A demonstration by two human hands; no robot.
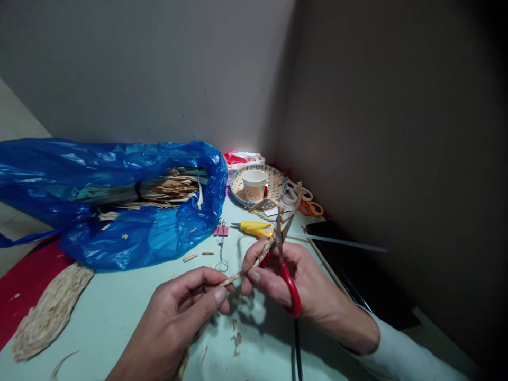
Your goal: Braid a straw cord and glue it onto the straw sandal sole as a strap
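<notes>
Between finger and thumb, my left hand (178, 307) pinches a thin tan braided cord (237, 277) of dry plant fibre. My right hand (313, 286) grips red-handled scissors (292, 292), their blades pointing up and slightly parted. The thumb and forefinger of that hand also pinch the cord a little farther along. From there the cord rises past the blades and curls loosely above them. Whether the blades touch it I cannot tell. Its other end runs down below my left hand.
A blue plastic bag (146, 243) with dry fibre strips (174, 190) lies at left, near a coiled woven piece (53, 312). Behind my hands are a yellow glue gun (256, 228), pink binder clip (221, 231), woven basket (278, 182) with a paper cup (254, 185), and orange-handled scissors (311, 208). A dark tablet-like slab (357, 270) lies right.
</notes>
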